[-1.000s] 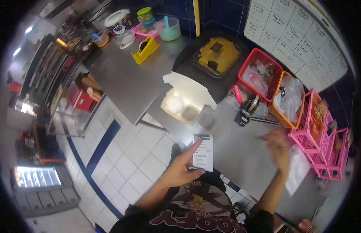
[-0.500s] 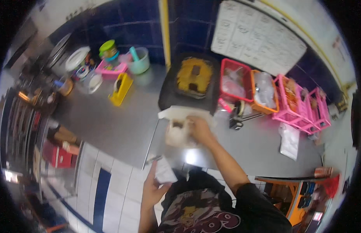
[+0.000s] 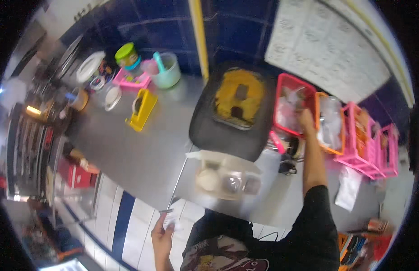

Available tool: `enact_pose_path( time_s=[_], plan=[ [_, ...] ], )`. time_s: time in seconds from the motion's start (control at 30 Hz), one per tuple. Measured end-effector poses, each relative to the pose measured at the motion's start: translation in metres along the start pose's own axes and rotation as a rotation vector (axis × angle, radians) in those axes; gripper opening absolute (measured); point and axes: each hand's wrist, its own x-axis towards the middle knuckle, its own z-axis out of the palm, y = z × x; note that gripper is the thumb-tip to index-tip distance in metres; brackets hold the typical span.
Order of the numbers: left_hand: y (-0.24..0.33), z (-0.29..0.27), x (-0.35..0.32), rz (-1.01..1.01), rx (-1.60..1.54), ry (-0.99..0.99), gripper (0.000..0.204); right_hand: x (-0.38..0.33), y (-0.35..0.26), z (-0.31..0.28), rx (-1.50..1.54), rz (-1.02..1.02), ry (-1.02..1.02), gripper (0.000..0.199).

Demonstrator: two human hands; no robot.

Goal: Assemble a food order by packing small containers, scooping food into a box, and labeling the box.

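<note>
My left hand, low in front of the counter's edge, pinches a white paper slip with a dark strip at its top. My right hand reaches into the red basket, among clear plastic bags; its fingers are blurred and partly hidden, so I cannot tell what they grip. Between my arms an open cream-coloured food box lies on the counter with its lid folded back. In it sit a white rounded mound and clear small containers.
Behind the box, a black tray bears a container of yellow food. An orange basket and pink baskets stand right of the red one. To the left are a yellow tape dispenser and a pale green tub.
My right hand has left the food box and moved right and away into the red basket. Clear containers now show in the box. The left hand has shifted slightly left and lower, still with the slip.
</note>
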Motion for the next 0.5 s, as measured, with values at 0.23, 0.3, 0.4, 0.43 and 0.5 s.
enact_pose_path(
  time_s=[0.23,0.3,0.4,0.43,0.5],
  plan=[
    [-0.010,0.016,0.002,-0.022,-0.045,0.125,0.050,0.019,-0.052,-0.023,-0.057,0.150,0.250,0.039],
    [-0.010,0.020,0.012,-0.016,-0.059,0.061,0.049,-0.018,-0.075,-0.057,0.191,0.045,0.409,0.029],
    [-0.002,0.019,0.027,0.002,-0.039,0.008,0.045,-0.114,-0.151,-0.089,0.803,-0.033,0.452,0.058],
    [-0.002,0.019,0.035,-0.017,-0.094,-0.018,0.045,-0.155,-0.192,-0.101,0.821,0.001,0.410,0.067],
    [-0.010,0.011,0.046,0.026,-0.096,-0.050,0.044,-0.230,-0.243,-0.102,0.868,0.040,0.219,0.059]
  ],
)
